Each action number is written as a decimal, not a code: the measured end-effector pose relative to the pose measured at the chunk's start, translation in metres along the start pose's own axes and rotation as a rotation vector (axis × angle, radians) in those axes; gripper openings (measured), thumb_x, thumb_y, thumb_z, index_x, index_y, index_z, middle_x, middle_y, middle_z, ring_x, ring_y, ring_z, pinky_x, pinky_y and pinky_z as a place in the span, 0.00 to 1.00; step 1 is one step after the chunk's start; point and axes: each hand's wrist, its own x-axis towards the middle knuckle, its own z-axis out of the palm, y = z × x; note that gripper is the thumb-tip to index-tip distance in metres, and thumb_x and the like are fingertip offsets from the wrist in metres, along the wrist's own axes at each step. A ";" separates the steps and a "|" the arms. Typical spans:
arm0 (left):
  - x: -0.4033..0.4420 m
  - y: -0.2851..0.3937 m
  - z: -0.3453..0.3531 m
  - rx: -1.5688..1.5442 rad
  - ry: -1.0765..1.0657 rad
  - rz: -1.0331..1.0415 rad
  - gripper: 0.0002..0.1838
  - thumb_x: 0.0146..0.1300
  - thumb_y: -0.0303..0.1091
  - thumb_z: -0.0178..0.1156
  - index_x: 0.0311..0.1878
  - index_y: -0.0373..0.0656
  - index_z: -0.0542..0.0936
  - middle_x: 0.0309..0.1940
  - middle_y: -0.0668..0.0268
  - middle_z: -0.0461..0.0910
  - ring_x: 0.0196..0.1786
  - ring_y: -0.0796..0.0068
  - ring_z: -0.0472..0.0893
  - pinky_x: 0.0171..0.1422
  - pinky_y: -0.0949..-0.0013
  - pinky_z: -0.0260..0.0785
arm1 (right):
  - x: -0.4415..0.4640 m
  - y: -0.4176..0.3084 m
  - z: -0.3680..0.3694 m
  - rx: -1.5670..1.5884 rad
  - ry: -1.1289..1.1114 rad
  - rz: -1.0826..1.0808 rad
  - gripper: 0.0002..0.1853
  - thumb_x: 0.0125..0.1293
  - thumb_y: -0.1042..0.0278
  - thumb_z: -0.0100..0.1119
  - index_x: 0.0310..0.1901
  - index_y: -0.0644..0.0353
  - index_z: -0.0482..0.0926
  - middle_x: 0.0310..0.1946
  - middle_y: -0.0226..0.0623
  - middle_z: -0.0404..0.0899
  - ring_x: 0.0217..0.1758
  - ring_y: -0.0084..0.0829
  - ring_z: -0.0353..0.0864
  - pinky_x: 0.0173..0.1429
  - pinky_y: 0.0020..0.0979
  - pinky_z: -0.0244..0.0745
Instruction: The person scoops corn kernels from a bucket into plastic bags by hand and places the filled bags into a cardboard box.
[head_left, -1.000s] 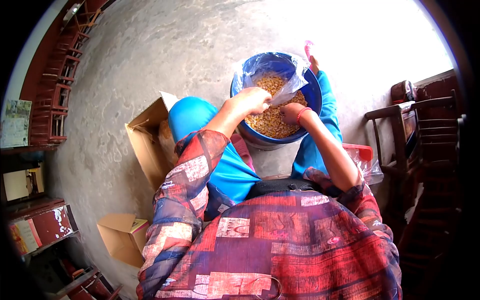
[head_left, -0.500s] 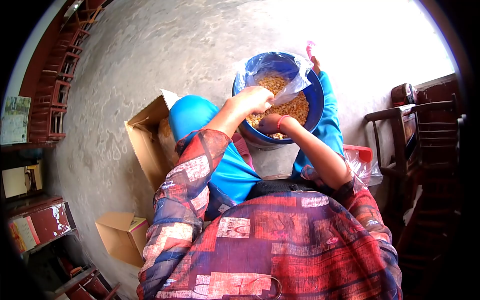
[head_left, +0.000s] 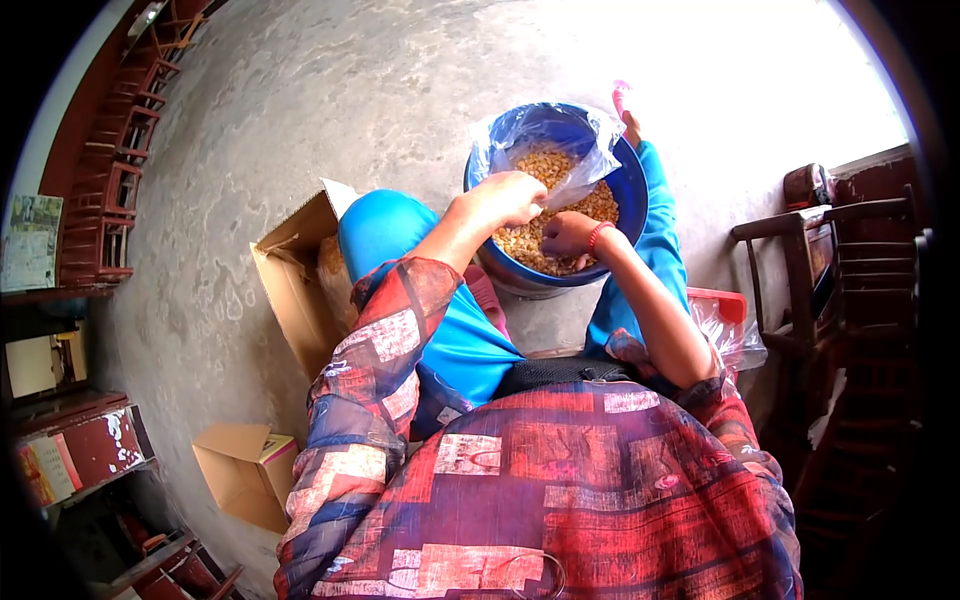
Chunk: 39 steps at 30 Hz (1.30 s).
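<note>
A blue bucket [head_left: 636,190] stands on the floor between my legs, holding many yellow corn kernels [head_left: 597,205]. A clear plastic bag [head_left: 598,160] lies inside it, its mouth spread above the far side, with more kernels in it. My left hand [head_left: 508,197] is closed on the near edge of the bag at the bucket's left rim. Just above the kernels in the near part of the bucket is my right hand [head_left: 572,236], a red bracelet on its wrist. Its fingers are curled downward; what they hold is hidden.
An open cardboard box [head_left: 292,285] stands by my left knee, and a smaller box [head_left: 238,470] lies behind it. Wooden chairs [head_left: 815,260] are at the right, near a red-rimmed container [head_left: 722,305] with clear plastic. Stacked stools [head_left: 105,200] line the left wall.
My right hand has moved up and right across the kernels, from the bucket's near edge toward the middle, and its fingers have curled. The left hand keeps its place on the bag.
</note>
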 end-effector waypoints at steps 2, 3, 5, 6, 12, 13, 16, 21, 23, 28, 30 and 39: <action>0.000 0.001 -0.001 0.006 -0.009 -0.008 0.17 0.49 0.32 0.52 0.45 0.43 0.77 0.39 0.51 0.78 0.45 0.53 0.76 0.48 0.57 0.68 | 0.010 0.021 0.005 0.019 0.064 -0.056 0.13 0.56 0.60 0.53 0.32 0.61 0.80 0.23 0.35 0.77 0.27 0.27 0.78 0.24 0.28 0.76; 0.000 0.002 -0.001 0.005 -0.008 -0.010 0.17 0.50 0.32 0.52 0.45 0.43 0.77 0.38 0.51 0.78 0.45 0.53 0.76 0.48 0.57 0.68 | 0.008 0.023 0.005 0.036 0.126 -0.112 0.14 0.57 0.57 0.53 0.30 0.59 0.81 0.19 0.30 0.76 0.25 0.26 0.77 0.24 0.28 0.73; -0.001 0.003 -0.002 0.003 -0.009 -0.012 0.17 0.50 0.32 0.52 0.45 0.43 0.77 0.38 0.51 0.78 0.44 0.53 0.77 0.48 0.57 0.68 | 0.003 0.029 0.001 0.168 0.104 -0.188 0.14 0.58 0.58 0.52 0.29 0.60 0.81 0.19 0.30 0.76 0.23 0.24 0.75 0.23 0.26 0.70; -0.001 0.003 -0.002 0.009 -0.005 -0.008 0.17 0.50 0.32 0.52 0.45 0.43 0.77 0.38 0.51 0.78 0.44 0.53 0.77 0.48 0.57 0.68 | -0.004 0.026 -0.004 0.300 0.082 -0.263 0.15 0.60 0.58 0.51 0.28 0.61 0.80 0.19 0.30 0.76 0.22 0.21 0.74 0.23 0.23 0.67; 0.001 -0.002 0.003 0.029 -0.038 -0.057 0.16 0.50 0.35 0.53 0.44 0.46 0.78 0.36 0.52 0.78 0.42 0.54 0.77 0.47 0.58 0.68 | -0.042 -0.023 -0.047 1.013 0.087 -0.284 0.11 0.64 0.63 0.49 0.33 0.61 0.77 0.19 0.27 0.72 0.16 0.15 0.66 0.16 0.16 0.57; 0.002 -0.005 0.005 0.048 -0.020 -0.098 0.15 0.51 0.35 0.53 0.42 0.46 0.78 0.36 0.53 0.78 0.42 0.54 0.77 0.47 0.58 0.68 | -0.042 -0.031 -0.052 1.040 0.186 -0.310 0.11 0.63 0.63 0.49 0.32 0.61 0.76 0.19 0.28 0.72 0.16 0.15 0.66 0.16 0.16 0.57; 0.002 -0.007 0.007 0.011 0.015 -0.031 0.14 0.51 0.37 0.52 0.41 0.47 0.79 0.35 0.53 0.79 0.41 0.56 0.78 0.48 0.59 0.69 | -0.022 -0.025 -0.069 1.064 0.359 -0.384 0.11 0.61 0.65 0.51 0.31 0.63 0.78 0.20 0.31 0.75 0.18 0.18 0.71 0.21 0.19 0.65; 0.007 -0.010 0.011 0.104 -0.026 -0.050 0.15 0.52 0.37 0.50 0.42 0.47 0.79 0.35 0.52 0.79 0.40 0.55 0.78 0.47 0.59 0.69 | -0.008 -0.030 -0.067 0.759 0.624 -0.568 0.12 0.61 0.65 0.52 0.37 0.65 0.78 0.30 0.34 0.79 0.35 0.23 0.76 0.42 0.22 0.71; 0.007 -0.015 0.016 0.028 0.052 0.011 0.15 0.52 0.36 0.49 0.41 0.47 0.79 0.35 0.52 0.78 0.40 0.55 0.78 0.46 0.59 0.69 | -0.008 -0.027 -0.063 0.697 0.680 -0.564 0.12 0.61 0.65 0.51 0.38 0.65 0.78 0.33 0.34 0.79 0.39 0.24 0.76 0.45 0.22 0.69; 0.007 -0.015 0.017 -0.001 0.024 -0.019 0.14 0.51 0.34 0.49 0.41 0.45 0.78 0.34 0.52 0.78 0.40 0.53 0.78 0.45 0.57 0.69 | -0.049 -0.034 -0.061 0.718 0.238 -0.377 0.12 0.63 0.62 0.48 0.37 0.61 0.78 0.30 0.29 0.77 0.34 0.18 0.76 0.37 0.21 0.73; 0.007 -0.012 0.015 -0.002 0.027 -0.045 0.14 0.51 0.33 0.50 0.41 0.44 0.78 0.34 0.52 0.78 0.41 0.53 0.77 0.45 0.57 0.69 | -0.051 -0.033 -0.056 0.630 0.191 -0.347 0.12 0.62 0.63 0.48 0.37 0.62 0.78 0.27 0.29 0.77 0.29 0.20 0.76 0.29 0.23 0.75; 0.003 -0.009 0.007 -0.006 0.035 0.019 0.17 0.49 0.32 0.52 0.44 0.44 0.78 0.38 0.52 0.78 0.44 0.54 0.77 0.48 0.57 0.68 | 0.036 0.013 0.014 -0.282 0.153 -0.170 0.27 0.49 0.68 0.51 0.56 0.56 0.68 0.47 0.52 0.74 0.51 0.45 0.73 0.56 0.40 0.66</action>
